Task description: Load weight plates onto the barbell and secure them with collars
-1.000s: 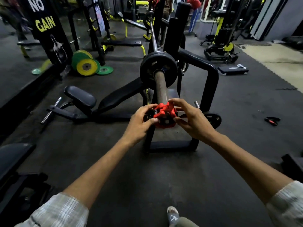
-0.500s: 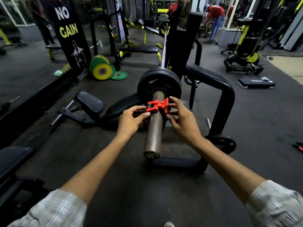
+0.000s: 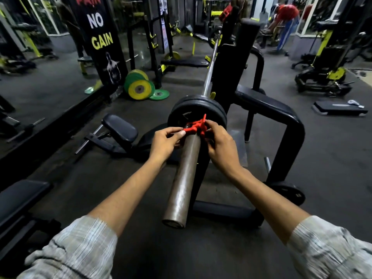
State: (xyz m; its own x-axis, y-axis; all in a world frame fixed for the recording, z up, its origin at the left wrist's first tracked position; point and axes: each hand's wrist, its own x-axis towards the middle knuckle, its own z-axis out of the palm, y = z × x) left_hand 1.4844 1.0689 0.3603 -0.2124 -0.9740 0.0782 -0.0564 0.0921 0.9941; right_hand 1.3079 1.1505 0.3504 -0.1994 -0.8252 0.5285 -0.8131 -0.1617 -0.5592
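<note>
Both hands are closed on the red collar, which sits around the barbell sleeve. On my left hand, thumb and forefinger pinch the collar's near-left side; my right hand curls around its right side, with the fingertips hidden behind the red plastic. I can't tell whether the collar's lever is locked down or lifted.

Just beyond my hands, the collar sits close against the black weight plates loaded on the barbell, though I can't make out whether they touch. At least two plates are stacked there, their rims showing one behind the other. From my hands the bare sleeve runs back toward me and ends between my forearms. Past the plates, the thin bar runs away from my hands along the black rack upright.

Right of my right hand stands the rack's black tubular frame, and near its foot another black plate lies low by the floor. Well off to the left of my left hand, yellow and green plates lean together by a black banner.
</note>
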